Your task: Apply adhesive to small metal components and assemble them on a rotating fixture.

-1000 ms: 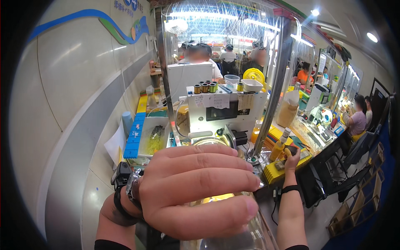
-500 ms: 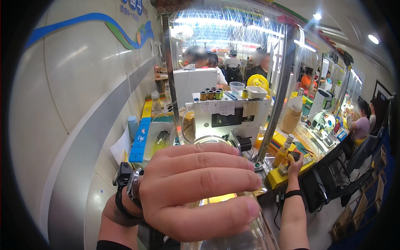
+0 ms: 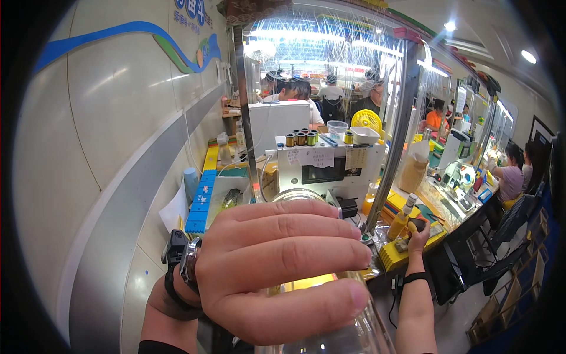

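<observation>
A small dark object (image 3: 420, 225) is held by the right hand (image 3: 418, 241), out at the far right of the reach; the grip there looks closed round it, though much of its shape is hidden by the fingers. It is held above a yellow ridged tray (image 3: 391, 258), with a slim bottle (image 3: 397, 227) of yellow liquid just to its left. The bottle's long axis is set roughly upright, its clear neck tipped slightly right; whether it is touched by the thumb cannot be told. Both things are far nearer the right hand than the left hand (image 3: 283, 271), which is stretched across the near middle, well apart to the left, its back turned up and its fingers pointed right. A clear, glossy thing (image 3: 330, 342) is partly covered by it; with the palm out of sight, it cannot be told whether this is gripped or only overhung. Beyond the left hand a white machine (image 3: 288, 171) is seen, topped with thread spools (image 3: 300, 139), and to the far left a blue strip (image 3: 201, 203) is set near the wall (image 3: 97, 141).
</observation>
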A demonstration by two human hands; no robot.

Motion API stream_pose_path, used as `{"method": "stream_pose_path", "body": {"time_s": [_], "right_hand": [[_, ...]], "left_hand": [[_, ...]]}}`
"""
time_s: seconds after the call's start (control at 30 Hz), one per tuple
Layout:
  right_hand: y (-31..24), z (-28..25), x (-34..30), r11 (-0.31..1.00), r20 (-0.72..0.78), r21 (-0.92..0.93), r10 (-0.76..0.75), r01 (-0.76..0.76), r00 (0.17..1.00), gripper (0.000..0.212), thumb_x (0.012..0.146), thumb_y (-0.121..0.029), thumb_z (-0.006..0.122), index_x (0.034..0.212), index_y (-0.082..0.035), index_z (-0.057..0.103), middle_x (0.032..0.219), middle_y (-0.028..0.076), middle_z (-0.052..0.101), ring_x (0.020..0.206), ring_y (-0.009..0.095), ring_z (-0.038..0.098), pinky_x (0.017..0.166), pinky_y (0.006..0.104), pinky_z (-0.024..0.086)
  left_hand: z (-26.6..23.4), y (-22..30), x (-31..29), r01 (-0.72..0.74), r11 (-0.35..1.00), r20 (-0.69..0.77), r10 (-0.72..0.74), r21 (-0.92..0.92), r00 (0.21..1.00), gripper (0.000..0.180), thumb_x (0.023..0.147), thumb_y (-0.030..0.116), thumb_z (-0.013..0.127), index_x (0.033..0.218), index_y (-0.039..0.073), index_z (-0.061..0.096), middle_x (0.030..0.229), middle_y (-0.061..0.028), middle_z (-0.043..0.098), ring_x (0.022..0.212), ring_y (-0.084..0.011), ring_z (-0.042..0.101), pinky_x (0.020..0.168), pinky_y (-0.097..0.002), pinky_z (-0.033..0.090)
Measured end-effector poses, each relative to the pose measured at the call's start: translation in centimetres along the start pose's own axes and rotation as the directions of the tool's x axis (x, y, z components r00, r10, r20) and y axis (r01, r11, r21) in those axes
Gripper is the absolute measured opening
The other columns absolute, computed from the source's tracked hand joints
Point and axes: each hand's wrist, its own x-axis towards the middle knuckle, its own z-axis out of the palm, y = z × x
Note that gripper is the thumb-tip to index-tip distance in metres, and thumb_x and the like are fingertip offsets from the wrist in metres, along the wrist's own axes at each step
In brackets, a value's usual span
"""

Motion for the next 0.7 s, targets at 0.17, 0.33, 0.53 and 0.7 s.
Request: {"method": "stream_pose_path", "body": {"time_s": [0.17,0.33,0.53,0.7], "right_hand": [[0.0,0.3,0.0,1.0,-0.003,0.022,0.001,-0.001,1.0,0.039,0.086,-0.01,0.084,0.116,-0.009,0.059,0.093,0.003,0.06,0.071,0.011,0.058,0.057,0.026,0.047],[0.4,-0.1,0.0,0.999,-0.009,0.005,-0.034,0.034,0.999,0.036,0.089,-0.009,0.08,0.118,-0.01,0.058,0.089,0.003,0.061,0.064,0.011,0.056,0.056,0.0246,0.044],[2.1,-0.8,0.9,0.986,-0.028,0.159,-0.045,0.049,0.999,0.046,0.091,-0.006,0.075,0.132,-0.01,0.052,0.096,0.006,0.064,0.071,0.014,0.061,0.063,0.0263,0.049],[-4.4,-2.8,0.9,0.924,-0.113,0.235,-0.283,0.303,0.952,0.048,0.096,-0.005,0.071,0.136,-0.005,0.044,0.125,0.01,0.055,0.107,0.021,0.064,0.096,0.0342,0.054]], "left_hand": [[1.1,0.0,-0.7,0.023,1.0,-0.064,-0.024,-0.011,0.998,0.038,0.096,0.023,0.078,0.121,0.016,0.051,0.11,-0.0155,0.076,0.1,-0.0352,0.078,0.094,-0.0516,0.063],[3.9,-2.4,-2.7,-0.048,0.973,-0.214,-0.001,-0.224,0.977,0.034,0.089,0.018,0.082,0.116,0.002,0.067,0.104,-0.0165,0.077,0.089,-0.0336,0.078,0.079,-0.0442,0.066],[5.6,-2.8,-6.2,0.216,0.917,-0.096,-0.262,-0.335,0.96,0.048,0.084,0.026,0.086,0.122,0.002,0.067,0.105,-0.0157,0.077,0.09,-0.0324,0.078,0.076,-0.0402,0.063],[6.7,-2.9,-12.3,0.571,0.764,0.052,-0.584,-0.302,0.81,0.075,0.072,0.032,0.097,0.132,0.002,0.063,0.111,-0.0122,0.077,0.098,-0.0277,0.078,0.087,-0.0367,0.061]]}}
